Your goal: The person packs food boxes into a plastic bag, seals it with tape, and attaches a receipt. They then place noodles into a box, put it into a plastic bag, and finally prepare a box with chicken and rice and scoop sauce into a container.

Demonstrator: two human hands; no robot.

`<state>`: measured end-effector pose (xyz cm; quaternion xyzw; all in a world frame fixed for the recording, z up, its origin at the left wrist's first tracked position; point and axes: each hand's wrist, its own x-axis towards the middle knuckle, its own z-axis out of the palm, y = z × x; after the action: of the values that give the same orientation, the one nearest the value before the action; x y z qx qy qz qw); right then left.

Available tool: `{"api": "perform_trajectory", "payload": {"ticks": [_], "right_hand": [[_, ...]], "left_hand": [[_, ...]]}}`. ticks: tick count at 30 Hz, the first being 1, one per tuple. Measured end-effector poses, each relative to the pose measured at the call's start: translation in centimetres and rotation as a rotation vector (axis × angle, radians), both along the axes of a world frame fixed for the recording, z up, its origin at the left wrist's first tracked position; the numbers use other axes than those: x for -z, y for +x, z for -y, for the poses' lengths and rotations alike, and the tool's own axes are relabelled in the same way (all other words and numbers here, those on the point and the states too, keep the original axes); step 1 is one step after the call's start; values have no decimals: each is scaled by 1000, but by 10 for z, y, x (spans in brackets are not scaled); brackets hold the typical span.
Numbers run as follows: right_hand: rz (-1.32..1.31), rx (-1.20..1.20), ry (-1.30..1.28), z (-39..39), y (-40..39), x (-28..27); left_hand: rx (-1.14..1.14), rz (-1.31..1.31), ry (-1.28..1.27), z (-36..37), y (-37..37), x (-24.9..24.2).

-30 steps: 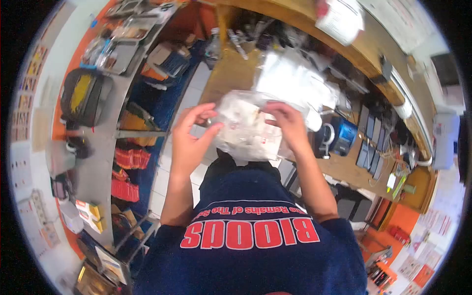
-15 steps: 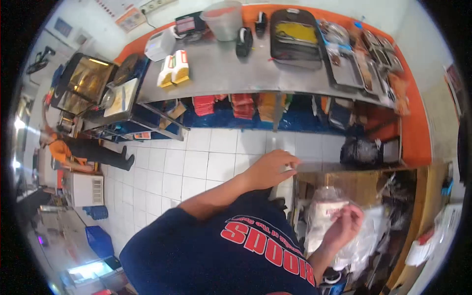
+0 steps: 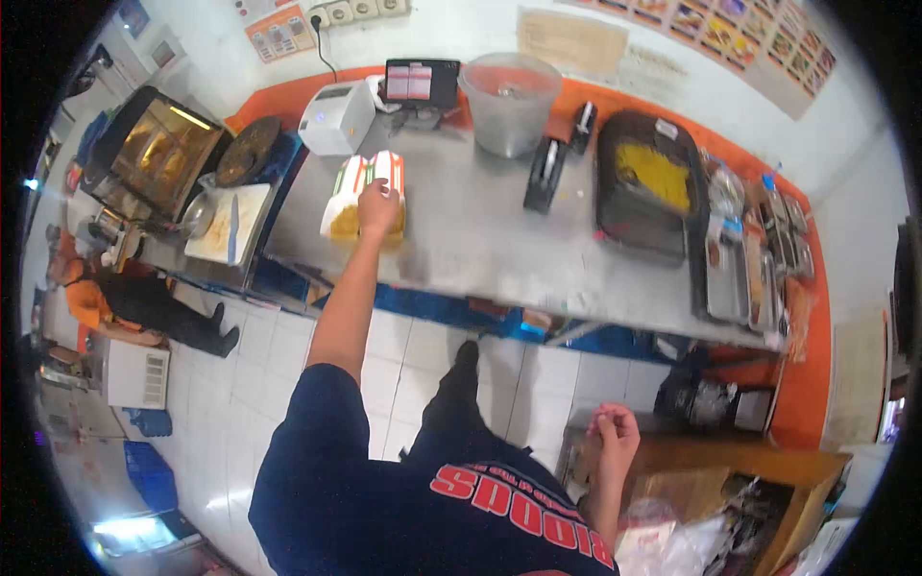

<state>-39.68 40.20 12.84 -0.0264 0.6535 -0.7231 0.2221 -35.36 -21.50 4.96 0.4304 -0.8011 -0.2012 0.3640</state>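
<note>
My left hand [image 3: 377, 207] reaches over the steel counter, its fingers closed on the upper part of a food carton [image 3: 392, 171]. This carton is white with red stripes and a yellow lower part. A second similar carton [image 3: 341, 206] stands right beside it, touching, on its left. Lower right, my right hand [image 3: 616, 429] hangs above the wooden cabinet with its fingers curled together; whether a small thing is between them does not show. Clear plastic bags [image 3: 663, 538] lie in the cabinet below that hand.
Behind the cartons are a white printer [image 3: 338, 119], a tablet [image 3: 421, 83] and a clear bucket [image 3: 509, 108]. Rightward come a black device [image 3: 545, 175], a black tub [image 3: 642, 235] and metal trays [image 3: 727, 278]. A co-worker [image 3: 144, 305] stands far left, near a cutting board [image 3: 228, 226] bearing a knife.
My left hand has moved up and left, from over the floor to the carton. My right hand has lifted away from the plastic bags. The view has shifted toward the counter.
</note>
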Motion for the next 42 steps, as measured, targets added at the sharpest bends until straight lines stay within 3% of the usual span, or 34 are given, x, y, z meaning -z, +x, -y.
{"api": "perform_trajectory", "payload": {"ticks": [1, 2, 5, 9, 13, 14, 16, 18, 20, 21, 23, 27, 32, 33, 34, 35, 38, 39, 41, 42], "right_hand": [[11, -26, 54, 35, -16, 2], [11, -3, 54, 67, -27, 5], [3, -55, 83, 154, -53, 5], [-10, -97, 71, 241, -60, -16], [-73, -252, 225, 295, -74, 12], [-98, -298, 297, 305, -79, 30], [-361, -345, 318, 336, -85, 62], [-919, -430, 474, 375, -88, 63], [-1005, -734, 414, 391, -91, 77], [-995, -727, 429, 391, -95, 76], [-912, -1177, 462, 388, -99, 72], [-798, -1074, 327, 383, -111, 72], [-873, -894, 157, 396, -132, 108], [-601, -846, 167, 399, -134, 120], [-331, -789, 174, 404, -136, 125], [-334, -785, 171, 411, -140, 130], [-303, -550, 305, 437, -145, 135], [-302, -545, 303, 442, -146, 138], [-208, -517, 132, 447, -150, 149], [-208, -510, 129, 449, -152, 155]], "left_hand": [[-88, 157, -97, 31, -20, -2], [-219, 481, -141, 49, -43, 6], [-412, 527, -195, 96, -84, 74], [-317, 392, -192, 63, -98, 68], [64, 252, -182, -14, -77, 43], [186, 213, -69, -38, -62, 46], [370, 166, 20, -71, -32, 43], [451, 167, 19, -86, -5, 34], [686, 43, 87, -90, 21, 30], [701, 42, 98, -85, 28, 26], [838, 123, 135, -68, 39, 19], [992, 124, 324, -18, 47, 18], [898, 44, 530, 12, 34, 25], [901, 45, 528, 14, 28, 23], [767, 4, 760, 13, 20, 20], [622, -37, 984, 13, 12, 17], [444, -72, 1149, 13, -8, 22], [447, -68, 1148, 13, -11, 42], [492, -265, 881, 13, -17, 91], [498, -262, 878, 12, -20, 86]]}}
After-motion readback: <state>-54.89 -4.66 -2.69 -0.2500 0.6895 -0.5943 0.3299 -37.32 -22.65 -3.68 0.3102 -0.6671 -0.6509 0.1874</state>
